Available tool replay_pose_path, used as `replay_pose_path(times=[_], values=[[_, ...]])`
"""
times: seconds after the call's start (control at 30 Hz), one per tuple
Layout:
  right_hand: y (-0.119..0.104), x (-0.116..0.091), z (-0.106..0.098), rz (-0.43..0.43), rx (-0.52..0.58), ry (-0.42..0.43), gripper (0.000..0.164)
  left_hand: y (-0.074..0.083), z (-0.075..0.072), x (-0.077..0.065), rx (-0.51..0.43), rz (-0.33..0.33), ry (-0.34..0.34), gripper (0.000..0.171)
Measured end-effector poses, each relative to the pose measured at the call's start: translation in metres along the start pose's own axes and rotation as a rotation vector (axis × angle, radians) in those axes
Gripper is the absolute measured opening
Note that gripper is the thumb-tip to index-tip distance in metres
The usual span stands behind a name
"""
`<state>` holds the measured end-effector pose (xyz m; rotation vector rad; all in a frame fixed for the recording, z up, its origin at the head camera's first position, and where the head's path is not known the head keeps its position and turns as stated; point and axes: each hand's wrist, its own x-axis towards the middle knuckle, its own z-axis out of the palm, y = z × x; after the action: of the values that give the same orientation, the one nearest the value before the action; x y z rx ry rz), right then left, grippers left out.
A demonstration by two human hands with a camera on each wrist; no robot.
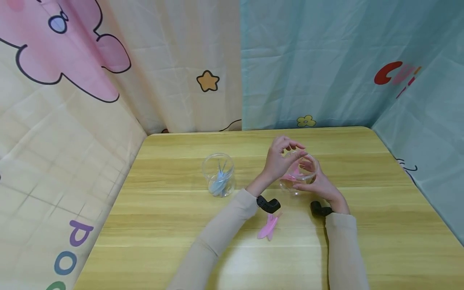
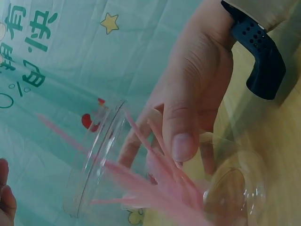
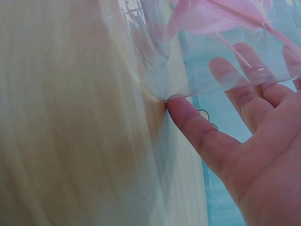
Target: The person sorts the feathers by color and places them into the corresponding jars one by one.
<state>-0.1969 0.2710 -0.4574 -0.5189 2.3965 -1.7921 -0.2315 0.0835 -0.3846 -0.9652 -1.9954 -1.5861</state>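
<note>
My right hand grips a clear round jar from its right side, thumb on the near side and the other fingers beyond. Inside lie several pink pieces, with leaf-shaped wings and thin stems; one stem pokes through the mouth in the left wrist view. Over the rim hovers my left hand, its fingers loosely bent. In the left wrist view its fingertips stand apart from the jar and hold nothing visible. Another pink winged piece lies on the table, nearer me than the jar.
A second clear jar stands to the left, with light blue winged pieces inside. Both jars are on a wooden table. Curtains hang behind and on both sides. Each wrist wears a black device.
</note>
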Motion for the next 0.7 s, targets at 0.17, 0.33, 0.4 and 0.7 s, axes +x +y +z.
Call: replay_pose_path(times=[0.17, 0.33, 0.4, 0.7], values=[[-0.019, -0.003, 0.004, -0.017, -0.010, -0.003, 0.097, -0.006, -0.006, -0.012, 0.004, -0.002, -0.018, 0.015], [-0.022, -0.003, 0.004, -0.023, -0.019, -0.003, 0.096, -0.010, -0.016, -0.028, 0.080, -0.071, -0.007, 0.012], [-0.015, -0.001, 0.003, -0.027, -0.017, -0.002, 0.097, -0.011, -0.021, -0.037, 0.135, -0.129, -0.037, 0.013], [0.007, 0.002, 0.001, -0.060, -0.004, 0.017, 0.101, -0.009, -0.040, -0.075, 0.459, -0.423, -0.332, 0.027]])
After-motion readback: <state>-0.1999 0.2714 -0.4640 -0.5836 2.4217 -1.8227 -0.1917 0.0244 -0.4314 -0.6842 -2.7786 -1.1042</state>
